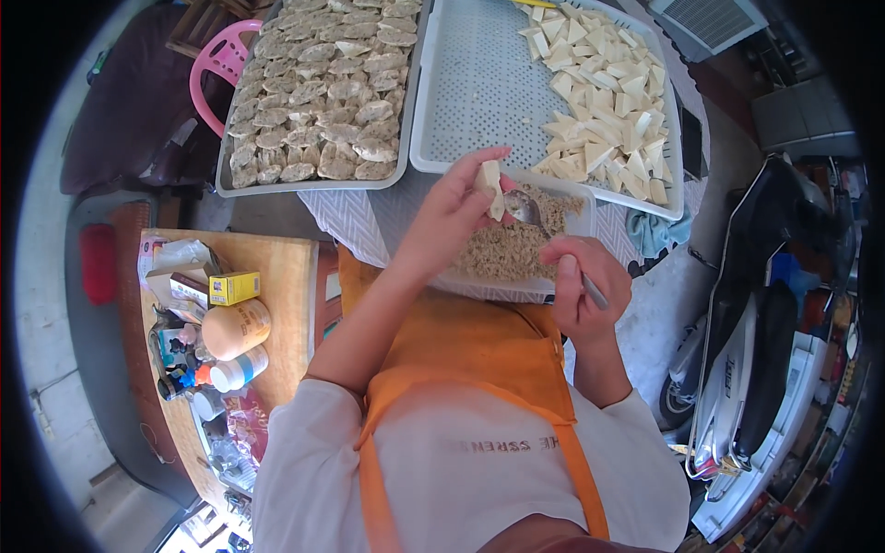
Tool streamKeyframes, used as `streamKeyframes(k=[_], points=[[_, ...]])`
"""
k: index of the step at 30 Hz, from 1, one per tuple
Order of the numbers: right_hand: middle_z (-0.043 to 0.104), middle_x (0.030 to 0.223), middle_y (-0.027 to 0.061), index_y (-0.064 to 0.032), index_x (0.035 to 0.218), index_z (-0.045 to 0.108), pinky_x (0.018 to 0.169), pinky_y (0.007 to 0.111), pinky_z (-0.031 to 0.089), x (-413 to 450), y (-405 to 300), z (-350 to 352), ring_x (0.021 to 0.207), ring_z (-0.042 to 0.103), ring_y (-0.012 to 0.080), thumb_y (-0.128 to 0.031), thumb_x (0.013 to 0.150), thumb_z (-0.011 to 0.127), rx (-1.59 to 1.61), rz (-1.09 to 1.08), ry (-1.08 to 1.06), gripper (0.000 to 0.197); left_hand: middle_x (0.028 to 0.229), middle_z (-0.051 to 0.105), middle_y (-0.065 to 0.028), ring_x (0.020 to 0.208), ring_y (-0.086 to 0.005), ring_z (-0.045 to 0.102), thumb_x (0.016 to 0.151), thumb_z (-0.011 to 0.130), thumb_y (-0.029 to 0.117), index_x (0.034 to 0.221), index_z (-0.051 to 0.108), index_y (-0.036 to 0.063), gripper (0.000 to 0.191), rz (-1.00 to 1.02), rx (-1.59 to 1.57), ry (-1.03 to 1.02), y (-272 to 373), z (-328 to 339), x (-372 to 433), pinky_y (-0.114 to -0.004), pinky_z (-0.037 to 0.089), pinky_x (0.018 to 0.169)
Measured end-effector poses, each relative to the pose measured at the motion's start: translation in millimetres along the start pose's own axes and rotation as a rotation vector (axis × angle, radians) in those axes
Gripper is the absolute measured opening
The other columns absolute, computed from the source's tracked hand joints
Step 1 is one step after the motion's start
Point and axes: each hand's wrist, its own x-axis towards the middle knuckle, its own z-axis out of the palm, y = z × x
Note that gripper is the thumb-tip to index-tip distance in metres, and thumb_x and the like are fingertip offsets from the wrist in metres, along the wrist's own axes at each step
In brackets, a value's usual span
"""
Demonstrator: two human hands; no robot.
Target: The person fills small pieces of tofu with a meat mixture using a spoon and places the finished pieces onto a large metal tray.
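Note:
My left hand (453,207) holds a pale tofu-like wedge (490,188) between thumb and fingers, above a white tub (588,214) of crumbly ground filling (508,249). My right hand (588,283) grips the handle of a metal spoon (523,207), whose bowl is at the wedge's right side. Behind them, a perforated white tray (477,90) holds many pale cut wedges (601,90), heaped on its right side. To the left, a grey tray (311,185) carries rows of filled pieces (332,90).
At left, a wooden table (290,276) bears a yellow box (234,287), jars and packets. A pink chair back (221,62) stands behind the grey tray. A teal cloth (657,231) lies at the tablecloth's right edge. A scooter (733,373) stands at right.

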Motion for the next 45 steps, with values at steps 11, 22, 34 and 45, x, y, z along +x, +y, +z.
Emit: streamKeyframes(k=[11,22,34,45], points=[[0.062,0.076,0.0116,0.0007,0.088,0.058,0.056,0.031,0.049,-9.4,1.8,12.8,0.064,0.061,0.0269,0.008,0.071,0.059,-0.124,-0.057,-0.088,0.019,0.102,0.058,-0.0050,0.088,-0.0084,0.053,0.090,0.035,-0.001,0.123,0.050,0.0067,0.037,0.202,0.393,-0.050,-19.7,4.2,-0.4,-0.022,0.045,0.076],[0.062,0.071,0.0114,0.0038,0.085,0.057,0.060,0.026,0.051,3.2,38.3,9.2,0.064,0.062,0.0149,-0.011,0.091,0.046,-0.034,0.607,-0.102,0.019,0.103,0.061,-0.0076,0.093,-0.0156,0.060,0.087,0.047,0.000,0.116,0.053,0.0008,0.029,0.190,0.213,0.074,-12.2,-13.4,-3.8,-0.026,0.047,0.079],[0.063,0.072,0.0115,0.0035,0.094,0.058,0.056,0.026,0.052,-3.4,49.6,-12.5,0.062,0.062,0.0161,-0.017,0.094,0.045,0.646,0.922,-0.100,0.025,0.120,0.054,-0.0114,0.111,-0.0188,0.052,0.086,0.037,0.000,0.122,0.049,-0.0015,0.038,-0.001,0.014,0.084,-0.5,-10.1,-3.8,-0.031,0.045,0.091],[0.062,0.068,0.0098,0.0030,0.088,0.058,0.048,0.023,0.049,-4.7,29.5,-11.5,0.053,0.059,0.0127,-0.014,0.093,0.044,0.552,0.730,0.162,0.022,0.123,0.053,-0.0094,0.115,-0.0180,0.050,0.086,0.039,0.001,0.126,0.046,-0.0003,0.041,-0.162,-0.111,-0.098,-19.2,12.4,4.3,-0.030,0.042,0.095]])
